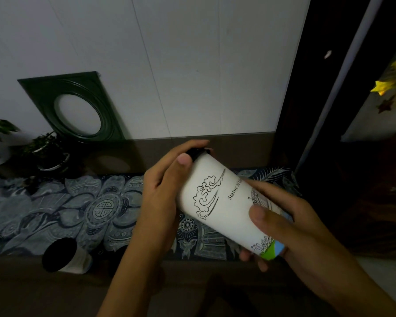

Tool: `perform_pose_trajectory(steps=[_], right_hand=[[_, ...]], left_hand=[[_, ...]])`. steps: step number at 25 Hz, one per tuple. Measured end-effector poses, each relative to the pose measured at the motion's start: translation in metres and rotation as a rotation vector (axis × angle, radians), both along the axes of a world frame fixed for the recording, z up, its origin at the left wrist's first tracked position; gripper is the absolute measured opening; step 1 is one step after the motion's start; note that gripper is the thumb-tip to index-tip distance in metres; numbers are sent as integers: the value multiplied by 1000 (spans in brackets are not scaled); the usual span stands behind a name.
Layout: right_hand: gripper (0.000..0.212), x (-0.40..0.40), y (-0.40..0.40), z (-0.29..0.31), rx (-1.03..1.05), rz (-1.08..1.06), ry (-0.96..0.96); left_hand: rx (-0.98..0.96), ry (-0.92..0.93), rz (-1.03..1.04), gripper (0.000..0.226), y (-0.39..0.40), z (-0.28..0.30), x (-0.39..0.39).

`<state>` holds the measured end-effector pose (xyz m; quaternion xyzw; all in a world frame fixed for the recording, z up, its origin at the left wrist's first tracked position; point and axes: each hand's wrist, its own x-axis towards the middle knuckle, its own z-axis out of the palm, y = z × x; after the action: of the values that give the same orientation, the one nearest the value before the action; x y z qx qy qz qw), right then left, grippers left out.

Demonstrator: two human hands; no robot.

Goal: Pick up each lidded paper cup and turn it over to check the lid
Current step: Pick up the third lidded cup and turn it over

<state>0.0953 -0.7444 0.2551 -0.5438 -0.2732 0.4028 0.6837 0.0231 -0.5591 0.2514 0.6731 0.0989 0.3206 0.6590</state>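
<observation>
1. Both hands are holding the paper cup (224, 202) mid-frame, tilted, lid (196, 153) toward upper left.
2. Left hand (162, 193) is gripping near the lid w/ fingers over it; right hand (281, 227) is wrapping the base.
3. Risk: squeezing is probably popping the lid loose.
4. Second cup (64, 256) is lying lower left on the desk (55, 291); likely rolling if bumped.

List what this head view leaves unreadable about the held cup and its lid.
- Lid: mostly behind the left hand; its seating can't be judged.
- Printed text on the cup: cut off by the right hand.
- Second cup: too dim for detail.
</observation>
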Motion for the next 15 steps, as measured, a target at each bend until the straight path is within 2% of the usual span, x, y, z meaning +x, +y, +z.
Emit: perform_pose_trajectory(steps=[1, 4, 5, 6, 7, 10, 11, 12, 13, 14, 15], right_hand=[[63, -1, 2, 0, -62, -33, -209], [78, 2, 4, -7, -273, -219, -1174], [81, 4, 3, -12, -266, -239, -1285], [80, 4, 2, -13, -248, -239, -1240], [78, 4, 2, -9, -214, -207, -1040], [70, 3, -1, -1, 35, -52, -94], [71, 4, -2, -1, 51, -39, 81], [73, 4, -2, -1, 55, -19, 136], [73, 4, -1, -1, 44, -17, 78], [72, 4, -1, -1, -4, -40, -102], [73, 3, 0, -2, -80, -92, -397]], left_hand=[[-17, -5, 13, 41, -1, 0, 1], [-46, -4, 49, 40, 0, -1, 1], [-47, -2, 49, 41, -1, -2, 1], [-47, -1, 39, 41, -1, -2, 1], [-44, -1, 23, 41, -2, -2, 0], [5, -11, -12, 39, -5, 0, -1], [21, -22, -9, 39, -5, 1, -1], [32, -36, -2, 38, -5, 1, -1], [35, -50, 7, 38, -5, 1, -1], [32, -59, 13, 38, -4, 1, -1], [27, -62, 16, 38, -4, 0, -1]])
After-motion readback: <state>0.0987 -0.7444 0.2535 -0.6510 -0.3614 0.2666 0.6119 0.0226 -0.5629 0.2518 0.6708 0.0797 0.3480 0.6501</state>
